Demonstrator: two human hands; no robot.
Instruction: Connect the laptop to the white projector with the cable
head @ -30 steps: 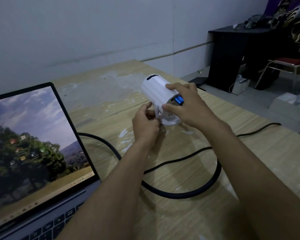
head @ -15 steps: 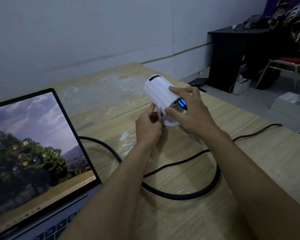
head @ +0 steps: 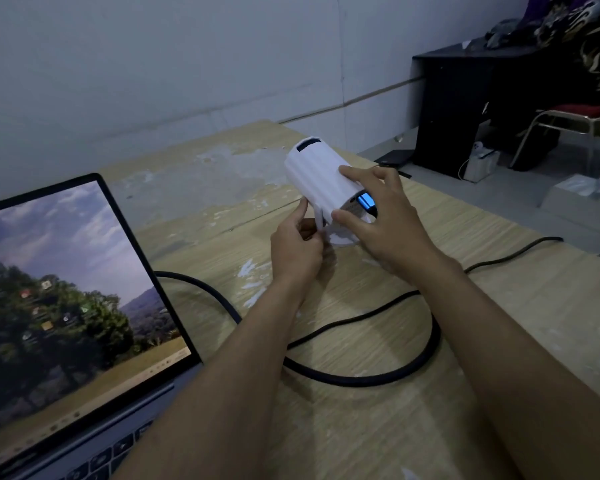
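The white projector [head: 317, 174], a ribbed cylinder on a small stand, sits mid-table, tilted with its lens end away from me. My right hand [head: 381, 220] wraps over its rear end, where a blue light glows. My left hand [head: 297, 249] pinches the stand at the projector's left side; what its fingers hold is hidden. The open laptop [head: 66, 306] stands at the left with a landscape picture on its screen. A thick black cable [head: 378, 377] runs from behind the laptop's right edge, loops under my arms and trails off to the right.
The wooden table [head: 534, 306] has worn white patches and ends close at the right. Beyond it stand a black desk [head: 465, 109], a red-seated chair [head: 582, 114] and a white box [head: 582, 202] on the floor. A grey wall rises behind.
Both hands have stayed on the projector, which has tipped slightly so its front end points a little higher. My head view has shifted a bit to the right.
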